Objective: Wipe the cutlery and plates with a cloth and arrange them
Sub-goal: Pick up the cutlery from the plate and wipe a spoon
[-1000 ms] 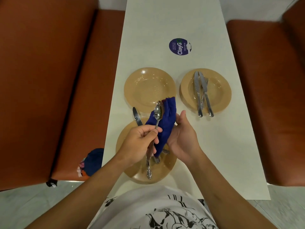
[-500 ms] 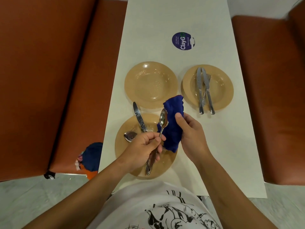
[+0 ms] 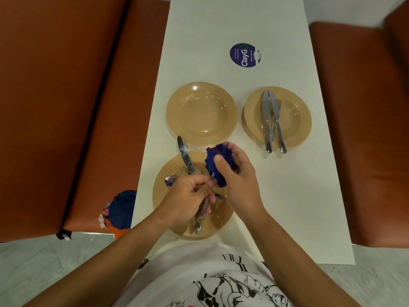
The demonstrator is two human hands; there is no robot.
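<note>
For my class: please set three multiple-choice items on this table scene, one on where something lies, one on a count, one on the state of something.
1. Where do the two knives lie side by side?
A. on the far right plate
B. on the bare table
C. on the bench

2. How many tan plates are on the table?
A. two
B. three
C. five

3. What is the right hand doing?
A. resting flat on the table
B. gripping the blue cloth closed round the spoon's bowl end
C. lifting a plate

Answers: 1 A, the knives rest inside that plate's well. 2 B, the far left plate, the far right one and the near plate make three. 3 B, the fingers curl round the cloth while the left hand holds the spoon by its handle.
</note>
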